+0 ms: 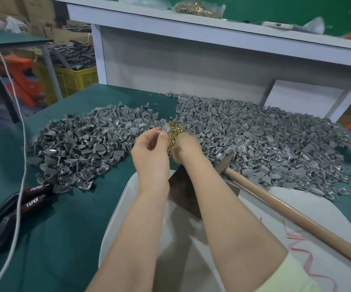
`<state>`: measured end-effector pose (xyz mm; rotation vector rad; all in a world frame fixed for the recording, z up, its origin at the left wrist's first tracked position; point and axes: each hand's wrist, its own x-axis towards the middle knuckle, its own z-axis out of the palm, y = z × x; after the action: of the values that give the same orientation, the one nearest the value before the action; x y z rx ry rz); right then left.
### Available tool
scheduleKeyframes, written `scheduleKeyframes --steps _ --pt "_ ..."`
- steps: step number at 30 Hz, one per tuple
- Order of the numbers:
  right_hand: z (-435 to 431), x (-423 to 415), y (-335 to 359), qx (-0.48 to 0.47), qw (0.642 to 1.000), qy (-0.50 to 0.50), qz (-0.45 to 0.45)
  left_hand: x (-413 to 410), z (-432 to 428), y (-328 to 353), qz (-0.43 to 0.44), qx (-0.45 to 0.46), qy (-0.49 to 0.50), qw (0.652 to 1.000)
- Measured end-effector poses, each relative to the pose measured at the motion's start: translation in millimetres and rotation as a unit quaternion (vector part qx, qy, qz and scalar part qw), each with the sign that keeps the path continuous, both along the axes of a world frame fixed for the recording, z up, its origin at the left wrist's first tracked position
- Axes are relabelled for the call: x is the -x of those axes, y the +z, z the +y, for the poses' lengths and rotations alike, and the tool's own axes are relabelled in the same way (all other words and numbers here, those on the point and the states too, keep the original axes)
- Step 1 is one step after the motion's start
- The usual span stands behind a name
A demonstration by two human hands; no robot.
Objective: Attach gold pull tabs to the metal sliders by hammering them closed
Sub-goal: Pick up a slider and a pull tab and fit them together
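The left hand pinches one grey slider; the right hand, its grip hidden among the gold pull tabs, should probably lift just one.

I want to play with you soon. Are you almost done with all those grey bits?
Not nearly. Done: a few gold glints in the right pile suggest finished pieces, though I can't be sure. In hand: the left hand pinches one grey slider while the right hand is at the gold tabs; the hammer lies untouched. Left: the big left pile of plain sliders.
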<state>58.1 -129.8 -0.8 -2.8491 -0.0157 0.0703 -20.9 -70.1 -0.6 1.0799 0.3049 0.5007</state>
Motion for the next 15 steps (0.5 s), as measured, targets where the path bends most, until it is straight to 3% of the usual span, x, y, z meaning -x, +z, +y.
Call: scheduleKeyframes --steps 2,5,10,15 --pt "-10.7 1.4 7.4 -0.053 0.998 -0.005 -0.023 0.4 -0.3 0.0 -0.008 -0.036 -0.017 0.999" --pt "-38.5 13.7 23.9 -0.183 0.982 -0.007 -0.054 4.0 -4.4 0.3 -0.036 -0.165 -0.091 0.981" --pt "-95.4 62.8 35.4 -0.386 0.918 -0.026 -0.094 11.9 -20.6 -3.2 -0.008 -0.448 -0.198 0.872" --pt "-121.3 97.5 14.4 -0.439 0.896 -0.022 -0.067 19.9 -29.8 -5.0 0.045 -0.609 -0.196 0.768"
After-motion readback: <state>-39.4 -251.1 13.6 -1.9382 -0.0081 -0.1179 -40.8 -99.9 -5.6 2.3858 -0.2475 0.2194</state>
